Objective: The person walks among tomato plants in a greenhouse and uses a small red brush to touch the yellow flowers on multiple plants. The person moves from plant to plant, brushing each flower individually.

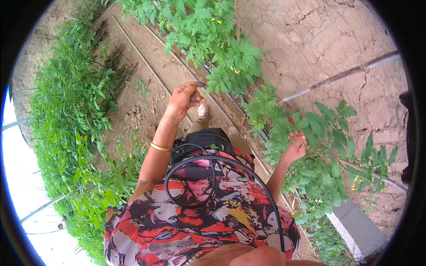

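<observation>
My left hand (187,99), on the arm with a gold-coloured bangle (160,147), is raised over the dirt path. Its fingers are curled and one fingertip is dark; nothing held is plainly visible. My right hand (297,146) is at the tomato plants (316,169) on the right, fingers partly bent among or just above the leaves. A small red thing (291,121) shows just beyond those fingertips, apart from them. Whether that hand grips a leaf or stem cannot be made out. A black mesh bag (203,143) with some green leaves on it hangs at my waist.
Long thin pipes (156,74) run along the path. Dense green plants (76,126) line the left side. More tomato plants (213,36) with yellow flowers grow ahead. A pole (339,78) slants over cracked soil at right, near a grey block (357,226). A black cable (244,163) loops before my chest.
</observation>
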`<state>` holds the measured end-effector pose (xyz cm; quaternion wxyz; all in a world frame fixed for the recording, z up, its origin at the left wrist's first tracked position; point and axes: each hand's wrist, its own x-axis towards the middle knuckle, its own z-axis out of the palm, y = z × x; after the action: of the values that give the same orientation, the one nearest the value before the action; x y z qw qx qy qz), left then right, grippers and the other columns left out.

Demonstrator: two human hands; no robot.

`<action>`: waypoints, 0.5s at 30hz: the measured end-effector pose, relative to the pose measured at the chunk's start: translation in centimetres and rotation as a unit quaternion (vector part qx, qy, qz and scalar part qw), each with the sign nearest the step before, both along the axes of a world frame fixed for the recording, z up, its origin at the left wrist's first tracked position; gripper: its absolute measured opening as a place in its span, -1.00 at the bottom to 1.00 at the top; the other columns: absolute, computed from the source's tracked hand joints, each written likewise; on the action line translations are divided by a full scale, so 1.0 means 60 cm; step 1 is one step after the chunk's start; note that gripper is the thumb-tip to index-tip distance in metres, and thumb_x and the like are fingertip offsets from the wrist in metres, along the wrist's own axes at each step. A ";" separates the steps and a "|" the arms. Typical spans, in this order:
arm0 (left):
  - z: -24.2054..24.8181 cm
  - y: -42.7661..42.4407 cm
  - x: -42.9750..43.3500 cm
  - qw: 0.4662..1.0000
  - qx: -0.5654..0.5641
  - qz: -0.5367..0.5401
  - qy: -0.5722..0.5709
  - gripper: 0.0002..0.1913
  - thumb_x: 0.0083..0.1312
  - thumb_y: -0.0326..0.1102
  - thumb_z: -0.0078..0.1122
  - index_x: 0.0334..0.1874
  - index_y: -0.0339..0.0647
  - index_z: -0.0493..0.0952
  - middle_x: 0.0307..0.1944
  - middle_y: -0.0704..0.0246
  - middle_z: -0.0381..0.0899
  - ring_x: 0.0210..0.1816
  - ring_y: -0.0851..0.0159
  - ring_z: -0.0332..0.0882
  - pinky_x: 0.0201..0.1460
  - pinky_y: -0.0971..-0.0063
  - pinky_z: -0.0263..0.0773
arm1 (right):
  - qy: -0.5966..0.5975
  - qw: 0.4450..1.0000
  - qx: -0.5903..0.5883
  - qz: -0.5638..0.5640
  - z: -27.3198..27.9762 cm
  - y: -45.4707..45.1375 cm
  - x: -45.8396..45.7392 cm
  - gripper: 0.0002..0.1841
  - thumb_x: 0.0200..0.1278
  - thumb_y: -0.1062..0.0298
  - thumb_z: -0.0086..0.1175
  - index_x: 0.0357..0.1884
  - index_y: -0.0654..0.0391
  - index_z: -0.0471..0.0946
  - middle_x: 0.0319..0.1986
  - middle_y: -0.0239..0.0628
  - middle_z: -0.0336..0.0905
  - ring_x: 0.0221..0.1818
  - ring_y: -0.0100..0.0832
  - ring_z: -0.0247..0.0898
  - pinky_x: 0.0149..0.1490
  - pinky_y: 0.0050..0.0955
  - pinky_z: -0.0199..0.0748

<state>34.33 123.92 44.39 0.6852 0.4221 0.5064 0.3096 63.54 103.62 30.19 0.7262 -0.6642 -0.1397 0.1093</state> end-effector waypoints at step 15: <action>0.064 0.370 0.140 0.831 0.539 -0.072 0.119 -0.70 0.29 -0.42 -0.09 0.04 -0.37 0.36 -0.10 0.14 0.55 -0.21 0.26 0.58 -0.29 0.48 0.51 | -0.049 0.992 0.104 0.046 0.213 0.226 -0.153 -0.58 0.39 0.21 -0.19 -0.23 0.50 0.46 -0.43 -0.06 0.53 -0.50 -0.39 0.49 -0.44 -0.51 0.49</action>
<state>42.71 146.09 48.26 0.3041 0.7933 0.3048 0.4305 54.34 117.20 43.00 0.7777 -0.5827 -0.2161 0.0946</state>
